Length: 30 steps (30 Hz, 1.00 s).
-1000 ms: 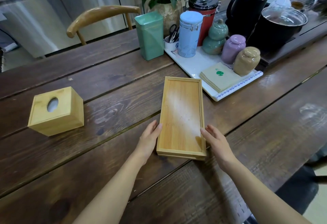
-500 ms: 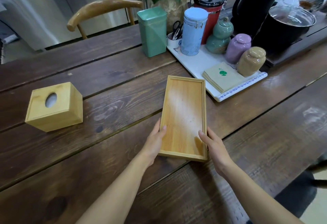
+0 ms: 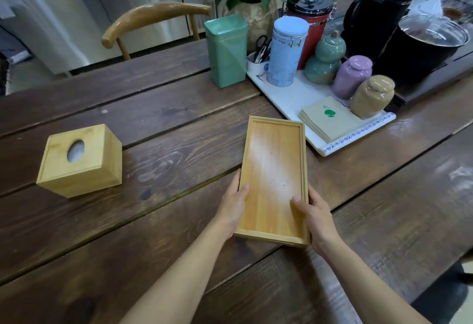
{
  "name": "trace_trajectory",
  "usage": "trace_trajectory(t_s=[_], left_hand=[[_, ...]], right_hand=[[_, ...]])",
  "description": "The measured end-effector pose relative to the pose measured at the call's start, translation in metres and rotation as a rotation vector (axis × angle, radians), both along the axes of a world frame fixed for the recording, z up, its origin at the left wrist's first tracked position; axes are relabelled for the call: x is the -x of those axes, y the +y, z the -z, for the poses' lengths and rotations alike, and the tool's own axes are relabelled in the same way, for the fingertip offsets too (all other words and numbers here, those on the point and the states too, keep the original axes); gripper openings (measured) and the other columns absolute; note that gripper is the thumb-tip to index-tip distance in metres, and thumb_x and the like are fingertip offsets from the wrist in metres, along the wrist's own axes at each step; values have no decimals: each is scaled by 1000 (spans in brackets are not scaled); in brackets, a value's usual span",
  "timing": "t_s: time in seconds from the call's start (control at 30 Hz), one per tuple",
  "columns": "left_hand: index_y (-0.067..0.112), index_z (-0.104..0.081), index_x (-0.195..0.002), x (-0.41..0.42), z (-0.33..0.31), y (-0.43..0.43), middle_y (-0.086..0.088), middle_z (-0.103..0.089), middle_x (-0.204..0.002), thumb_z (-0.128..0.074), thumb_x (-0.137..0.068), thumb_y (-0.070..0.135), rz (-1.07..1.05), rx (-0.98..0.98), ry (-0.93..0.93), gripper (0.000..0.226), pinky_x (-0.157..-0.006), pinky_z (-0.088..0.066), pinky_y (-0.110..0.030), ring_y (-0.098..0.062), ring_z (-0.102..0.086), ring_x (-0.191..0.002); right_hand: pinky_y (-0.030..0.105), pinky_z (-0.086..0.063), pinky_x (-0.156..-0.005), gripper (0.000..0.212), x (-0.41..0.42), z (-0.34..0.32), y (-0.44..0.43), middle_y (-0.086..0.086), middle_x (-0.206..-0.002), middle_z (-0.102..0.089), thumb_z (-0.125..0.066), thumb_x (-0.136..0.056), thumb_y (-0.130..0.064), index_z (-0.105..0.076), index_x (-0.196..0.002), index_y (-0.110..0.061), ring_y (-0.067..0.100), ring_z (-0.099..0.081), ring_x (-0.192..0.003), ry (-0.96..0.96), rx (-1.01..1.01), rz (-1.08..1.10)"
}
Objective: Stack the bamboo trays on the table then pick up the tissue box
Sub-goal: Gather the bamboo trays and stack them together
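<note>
Gripping the stacked trays by their near long edges, both hands, left and right, have closed in from resting alongside, suggesting stacking is done, while the tissue box waits untouched, well apart to the left.

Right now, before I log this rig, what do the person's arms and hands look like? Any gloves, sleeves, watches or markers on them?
Both arms are bare from the bottom edge of the frame to the fingertips: no sleeves show. The left hand and right hand wear no gloves, and no rings, watch, wristband, cable or tracking marker shows on either. The fingernails look short and unpainted.
</note>
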<state>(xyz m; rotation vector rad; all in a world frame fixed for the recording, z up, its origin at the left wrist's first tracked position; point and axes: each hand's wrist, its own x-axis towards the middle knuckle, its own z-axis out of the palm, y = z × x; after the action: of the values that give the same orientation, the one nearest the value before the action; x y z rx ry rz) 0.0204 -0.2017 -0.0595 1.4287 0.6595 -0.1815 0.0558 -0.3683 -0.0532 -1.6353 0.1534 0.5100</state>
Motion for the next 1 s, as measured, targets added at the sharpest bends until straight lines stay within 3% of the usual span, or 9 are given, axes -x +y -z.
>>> trace_trajectory(t_s=[0.1, 0.3, 0.4, 0.53, 0.7, 0.8, 0.87, 1.0], left_hand=[[38, -31, -145, -8, 3, 5, 2, -48, -144, -34, -101, 25, -28, 22, 21, 46, -107, -39, -50, -21, -48, -128], [39, -32, -144, -33, 3, 6, 1, -50, -141, -34, -101, 24, -140, 77, -7, 46, -105, -41, -48, -22, -51, -123], [37, -33, -144, -51, -1, 6, 0, -51, -139, -33, -101, 22, -204, 106, -42, 46, -102, -43, -46, -22, -52, -120], [34, -36, -144, -79, -1, 11, -3, -53, -137, -34, -100, 14, -314, 151, -70, 47, -103, -42, -45, -24, -53, -118], [37, -33, -144, -109, 11, 16, -1, -50, -142, -36, -99, 16, -396, 146, -66, 50, -107, -39, -50, -24, -50, -126], [38, -34, -144, -124, 15, 17, -1, -50, -143, -40, -96, 17, -432, 150, -77, 52, -107, -39, -50, -25, -49, -126], [39, -35, -143, -130, 15, 15, 0, -51, -141, -41, -95, 17, -444, 151, -73, 53, -107, -39, -50, -24, -50, -125], [39, -33, -144, -136, 16, 18, 2, -48, -144, -46, -95, 24, -427, 123, -84, 53, -108, -39, -48, -21, -48, -128]], right_hand=[[43, -49, -90, 44, -12, 2, 0, -3, -108, -62, -54, -87, -6, -47, -125, -26, 20, -60, -100, 60, -50, 7], [24, -44, -66, 34, -56, -5, 17, -4, -99, -62, -55, -87, -7, -51, -118, -22, 9, -59, -87, 23, 8, -105], [29, -45, -68, 30, -89, -6, 25, 6, -92, -65, -55, -86, -4, -58, -114, -14, 16, -60, -79, 50, 47, -159], [32, -47, -68, 35, -136, -4, 36, 4, -90, -66, -51, -84, 3, -61, -105, -22, 20, -60, -80, 83, 110, -190], [29, -48, -61, 54, -180, 4, 52, 13, -118, -64, -61, -75, -9, -54, -128, -18, 27, -63, -96, 118, 147, -231], [18, -49, -51, 35, -195, -2, 57, 8, -96, -66, -58, -80, -3, -61, -114, -11, 19, -62, -81, 83, 135, -285], [14, -47, -56, 29, -202, -9, 59, 2, -90, -66, -56, -83, -3, -63, -109, -13, 16, -62, -81, 30, 148, -340], [26, -41, -80, 36, -213, -16, 61, -2, -103, -63, -57, -85, -7, -57, -120, -13, 12, -58, -93, -131, 200, -380]])
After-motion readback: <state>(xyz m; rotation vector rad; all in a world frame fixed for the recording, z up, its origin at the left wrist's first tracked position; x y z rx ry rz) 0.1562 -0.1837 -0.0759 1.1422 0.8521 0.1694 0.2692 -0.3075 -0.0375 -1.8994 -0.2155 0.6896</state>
